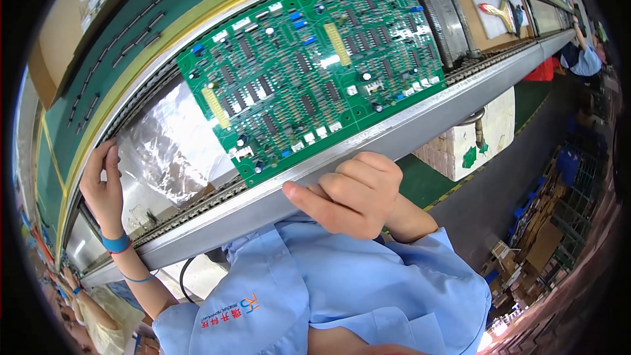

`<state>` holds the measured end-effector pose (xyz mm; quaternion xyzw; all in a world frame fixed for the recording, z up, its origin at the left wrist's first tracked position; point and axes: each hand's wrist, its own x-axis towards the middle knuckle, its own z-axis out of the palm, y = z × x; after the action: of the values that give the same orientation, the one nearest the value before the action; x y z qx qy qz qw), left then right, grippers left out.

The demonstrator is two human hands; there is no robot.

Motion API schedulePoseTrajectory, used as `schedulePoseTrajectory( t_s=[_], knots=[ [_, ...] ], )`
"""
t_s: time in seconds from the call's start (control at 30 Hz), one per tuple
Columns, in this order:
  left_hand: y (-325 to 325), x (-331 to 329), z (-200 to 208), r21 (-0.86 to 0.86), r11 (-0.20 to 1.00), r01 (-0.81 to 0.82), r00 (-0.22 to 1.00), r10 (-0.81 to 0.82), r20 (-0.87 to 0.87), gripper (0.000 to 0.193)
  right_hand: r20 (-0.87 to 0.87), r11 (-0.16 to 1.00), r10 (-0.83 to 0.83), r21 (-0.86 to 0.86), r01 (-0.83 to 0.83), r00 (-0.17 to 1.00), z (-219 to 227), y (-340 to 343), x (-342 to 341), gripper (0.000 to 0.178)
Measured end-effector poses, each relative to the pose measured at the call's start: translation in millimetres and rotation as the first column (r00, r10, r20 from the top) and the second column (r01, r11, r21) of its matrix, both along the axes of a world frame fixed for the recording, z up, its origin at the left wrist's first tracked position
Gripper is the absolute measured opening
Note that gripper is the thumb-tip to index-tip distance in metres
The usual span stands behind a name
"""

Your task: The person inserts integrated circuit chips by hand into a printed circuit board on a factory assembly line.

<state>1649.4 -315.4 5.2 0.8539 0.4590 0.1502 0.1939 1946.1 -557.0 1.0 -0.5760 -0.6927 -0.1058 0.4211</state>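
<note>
A large green circuit board (282, 102) lies across the two rails of a conveyor, crowded with chips, connectors and small parts. My right hand (358, 194) is at the front metal rail, just below the board's near edge. Its forefinger points left and the other fingers are curled in; nothing shows in it. At the left, my left hand (102, 187) reaches over the track to the far rail, apart from the board. Its fingers are bent, with the thumb away from them and nothing visible between. A blue wristband (117, 244) is around that wrist.
Crumpled clear plastic (167, 151) lies between the rails left of the board. Black strips (125, 39) and a cardboard box (75, 33) are on the green bench behind. A brush (503, 16) lies at the far right. Other people (585, 56) stand along the line.
</note>
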Motion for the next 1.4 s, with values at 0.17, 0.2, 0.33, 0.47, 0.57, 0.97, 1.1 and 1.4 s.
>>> schedulePoseTrajectory(
  t_s=[0.17,0.2,0.33,0.47,0.57,0.97,1.1,1.4],
  knots=[
    [-1.3,2.6,4.3,-0.022,1.000,-0.010,1.000,0.010,0.009,0.012,0.036,1.000,0.005,0.024,-0.006,0.999,-2.6,1.2,-0.5,0.032],
    [-1.0,1.8,4.9,-0.016,1.000,-0.026,1.000,0.026,0.004,0.012,0.031,0.999,0.020,0.029,-0.021,0.999,-2.0,2.1,-0.9,0.032],
    [-1.1,-0.2,7.2,0.012,1.000,0.007,1.000,-0.007,-0.026,0.012,0.037,1.000,0.020,-0.005,-0.020,0.999,1.7,1.3,-1.2,0.032],
    [-3.9,4.1,10.1,0.027,0.998,0.049,0.999,-0.049,-0.015,0.012,-0.073,0.996,0.061,-0.057,-0.066,0.995,5.0,6.4,-2.5,0.031],
    [-4.8,8.8,14.5,0.055,0.993,0.108,0.994,-0.105,-0.040,0.010,-0.198,0.992,0.124,0.020,-0.122,0.972,18.6,22.5,-10.9,0.033],
    [-2.8,6.0,15.7,0.096,0.973,0.211,0.977,-0.207,-0.050,0.009,0.282,0.841,0.288,-0.532,-0.101,0.915,62.4,91.1,-50.1,0.015],
    [-3.9,2.8,15.7,0.057,0.981,0.185,0.983,-0.184,-0.027,0.011,0.311,0.802,0.220,-0.597,0.010,0.924,60.7,97.4,-53.3,0.015],
    [-3.4,2.6,14.8,-0.005,0.994,0.110,0.993,-0.110,-0.037,0.013,0.257,0.797,0.157,-0.603,0.031,0.954,58.7,99.4,-49.4,0.014]
  ],
)
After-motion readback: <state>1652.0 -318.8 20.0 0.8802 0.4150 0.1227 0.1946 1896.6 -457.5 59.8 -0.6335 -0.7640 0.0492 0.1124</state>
